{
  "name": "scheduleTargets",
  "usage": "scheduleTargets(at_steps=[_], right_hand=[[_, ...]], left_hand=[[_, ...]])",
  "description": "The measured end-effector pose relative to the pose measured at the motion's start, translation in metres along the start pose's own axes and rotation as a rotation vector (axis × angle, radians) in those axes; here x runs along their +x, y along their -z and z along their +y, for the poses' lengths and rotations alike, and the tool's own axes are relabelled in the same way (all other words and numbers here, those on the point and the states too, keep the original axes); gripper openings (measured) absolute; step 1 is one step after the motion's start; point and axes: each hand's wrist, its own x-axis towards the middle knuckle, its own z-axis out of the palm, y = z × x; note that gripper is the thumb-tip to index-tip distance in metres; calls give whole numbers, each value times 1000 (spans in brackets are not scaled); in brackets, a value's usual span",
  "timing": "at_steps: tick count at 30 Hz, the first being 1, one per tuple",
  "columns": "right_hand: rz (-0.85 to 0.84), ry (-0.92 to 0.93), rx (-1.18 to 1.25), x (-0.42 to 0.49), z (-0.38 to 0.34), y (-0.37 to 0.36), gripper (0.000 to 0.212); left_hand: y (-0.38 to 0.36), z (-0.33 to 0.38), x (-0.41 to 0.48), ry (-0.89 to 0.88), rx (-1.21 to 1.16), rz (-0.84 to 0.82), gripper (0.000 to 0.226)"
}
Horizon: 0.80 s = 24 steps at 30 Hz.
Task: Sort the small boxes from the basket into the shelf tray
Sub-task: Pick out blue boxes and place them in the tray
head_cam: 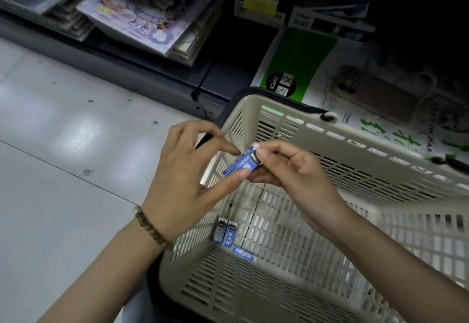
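Note:
A small blue box (241, 163) is held above the left corner of a beige slatted basket (355, 145). My left hand (182, 183) pinches its lower end between thumb and forefinger, a bead bracelet on the wrist. My right hand (291, 170) pinches its upper end with thumb and fingertips. On the basket's floor near the left wall lie two small boxes side by side (225, 231) and a third blue box (244, 253) just below them.
The basket stands on a pale tiled floor (63, 157) against a dark low shelf (142, 69). Stacked notebooks (137, 15) lie on the shelf at upper left. A green and white carton (299, 69) and printed packs sit behind the basket.

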Motion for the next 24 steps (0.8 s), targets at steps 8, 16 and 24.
scheduleTargets(at_steps=[8, 16, 24], right_hand=[[-63, -274, -184, 7, 65, 8, 41], [-282, -313, -904, -14, 184, -9, 52], [-21, -391, -549, -12, 188, -6, 17]], left_hand=[[13, 4, -2, 230, -348, 10, 33], [11, 0, -1, 301, -571, 56, 21], [10, -1, -1, 319, -572, 40, 23]])
